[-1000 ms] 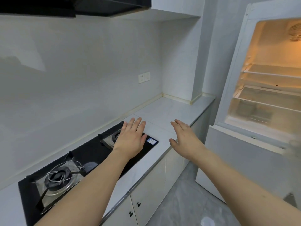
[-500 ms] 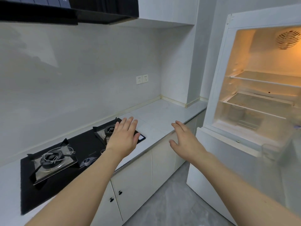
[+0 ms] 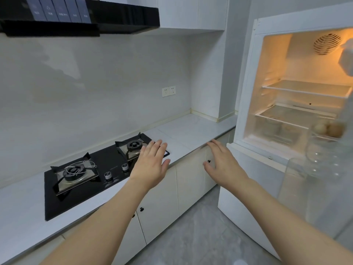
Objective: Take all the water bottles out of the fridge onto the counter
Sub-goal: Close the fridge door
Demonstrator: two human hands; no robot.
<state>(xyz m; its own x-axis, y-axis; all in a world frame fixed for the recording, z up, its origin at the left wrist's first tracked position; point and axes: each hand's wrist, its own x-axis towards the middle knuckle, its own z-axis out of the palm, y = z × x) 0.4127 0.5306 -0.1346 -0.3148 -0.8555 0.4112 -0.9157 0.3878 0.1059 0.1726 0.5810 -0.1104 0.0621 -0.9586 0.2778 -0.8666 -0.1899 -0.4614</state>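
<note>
**Kitchen stock as I see it: both hands free, fridge standing open**

Hands, two. My left hand [image 3: 150, 163] is held out flat above the front edge of the counter [image 3: 193, 129], fingers straight, gripping nothing. My right hand [image 3: 222, 163] is likewise spread and empty, out in front of the lower cupboards [image 3: 189, 180].

Fridge [image 3: 246, 88], one, white, upper compartment open and lit warm yellow. Inside: two glass shelves [image 3: 303, 88], both bare as far as I can see, one round vent [image 3: 327, 44] on the back wall, one clear drawer at the bottom.

Water bottles: one clear bottle [image 3: 317, 157] seems to stand in the door rack at the far right edge (blurred, so I cannot give a firm count). None on the counter.

Eggs [image 3: 328, 128], at least two, brownish, in the door tray above that bottle.

Hob [image 3: 107, 167], one, black glass, two burners, two silver knobs [image 3: 125, 166].

Extractor hood [image 3: 80, 18], one, black, five grey button panels with white markings too small to read.

Wall sockets [image 3: 168, 91], two, side by side.

Cupboard door knobs, black, four in sight.
</note>
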